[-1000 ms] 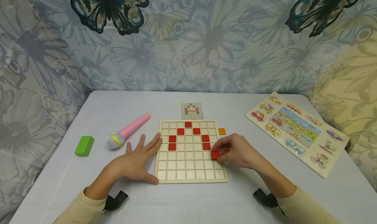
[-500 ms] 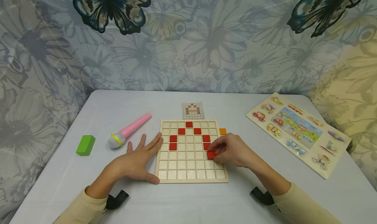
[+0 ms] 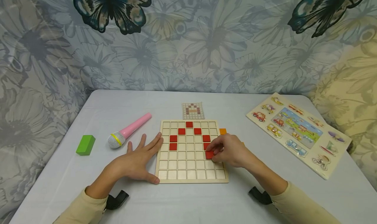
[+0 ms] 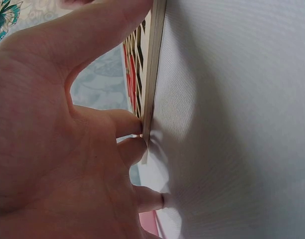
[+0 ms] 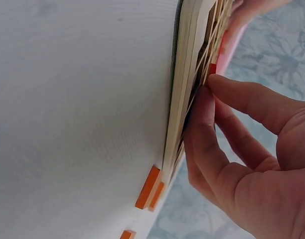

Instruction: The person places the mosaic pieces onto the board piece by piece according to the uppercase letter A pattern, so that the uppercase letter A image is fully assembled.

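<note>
A square wooden grid board (image 3: pixel 191 181) lies in the middle of the table. Several red tiles (image 3: pixel 189 124) sit in its cells, forming a peaked outline. With spread fingers, my left hand (image 3: pixel 136 162) rests along the board's left edge. At the right side my right hand (image 3: pixel 231 150) pinches a red tile (image 3: pixel 209 155) between thumb and fingers, at the cell just below the right column of red ones. In the right wrist view my fingertips (image 5: pixel 215 82) touch the grid, and only a sliver of red shows there.
Orange tiles (image 3: pixel 223 131) lie beside the board's right edge. Behind it is a small pattern card (image 3: pixel 192 111). A pink toy microphone (image 3: pixel 129 130) and a green block (image 3: pixel 85 145) are at the left; a vehicle puzzle board (image 3: pixel 297 135) lies at the right.
My right hand has moved slightly left, bringing the red tile from the board's right side into line under the right red column. The left hand stays at the board's edge.
</note>
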Available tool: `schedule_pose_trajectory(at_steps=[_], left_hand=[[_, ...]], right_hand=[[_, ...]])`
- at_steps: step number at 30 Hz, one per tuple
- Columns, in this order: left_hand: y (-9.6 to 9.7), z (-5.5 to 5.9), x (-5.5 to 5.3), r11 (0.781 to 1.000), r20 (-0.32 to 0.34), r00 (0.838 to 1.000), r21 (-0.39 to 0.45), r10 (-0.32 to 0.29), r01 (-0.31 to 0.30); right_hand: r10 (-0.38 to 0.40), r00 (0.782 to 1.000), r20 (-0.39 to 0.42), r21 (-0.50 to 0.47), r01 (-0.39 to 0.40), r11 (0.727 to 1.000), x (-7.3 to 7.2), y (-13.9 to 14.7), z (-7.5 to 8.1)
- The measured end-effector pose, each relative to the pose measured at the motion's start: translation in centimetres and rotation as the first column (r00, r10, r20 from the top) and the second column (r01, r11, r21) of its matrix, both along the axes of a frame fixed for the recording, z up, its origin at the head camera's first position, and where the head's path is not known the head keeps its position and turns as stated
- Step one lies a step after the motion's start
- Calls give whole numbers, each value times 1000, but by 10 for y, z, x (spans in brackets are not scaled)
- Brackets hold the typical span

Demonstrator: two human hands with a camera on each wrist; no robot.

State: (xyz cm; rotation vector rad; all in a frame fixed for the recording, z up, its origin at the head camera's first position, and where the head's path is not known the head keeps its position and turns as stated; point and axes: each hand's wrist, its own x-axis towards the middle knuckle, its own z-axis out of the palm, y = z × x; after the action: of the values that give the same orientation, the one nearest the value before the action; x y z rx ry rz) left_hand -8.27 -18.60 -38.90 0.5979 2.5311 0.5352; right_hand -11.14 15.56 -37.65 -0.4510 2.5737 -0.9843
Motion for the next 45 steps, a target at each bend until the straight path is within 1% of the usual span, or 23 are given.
schedule_pose_trajectory(at_steps=[10, 27, 40, 45], left_hand=[[0, 1, 0, 1000, -3, 1000, 1, -1, 1], [1, 1, 0, 1000, -11, 1000, -5, -1, 1], [1, 1, 1, 1000, -8, 1000, -15, 0, 0], [1, 2, 1, 1000, 0, 1000, -21, 1, -1]], right_hand=[[1, 1000, -13, 32, 0, 999, -1, -4, 0], [8, 1000, -26, 22, -7, 1000, 0, -6, -1], [22, 999, -41, -29, -24, 999, 3, -1, 3], [11, 999, -41, -35, -12, 999, 5, 3, 6]])
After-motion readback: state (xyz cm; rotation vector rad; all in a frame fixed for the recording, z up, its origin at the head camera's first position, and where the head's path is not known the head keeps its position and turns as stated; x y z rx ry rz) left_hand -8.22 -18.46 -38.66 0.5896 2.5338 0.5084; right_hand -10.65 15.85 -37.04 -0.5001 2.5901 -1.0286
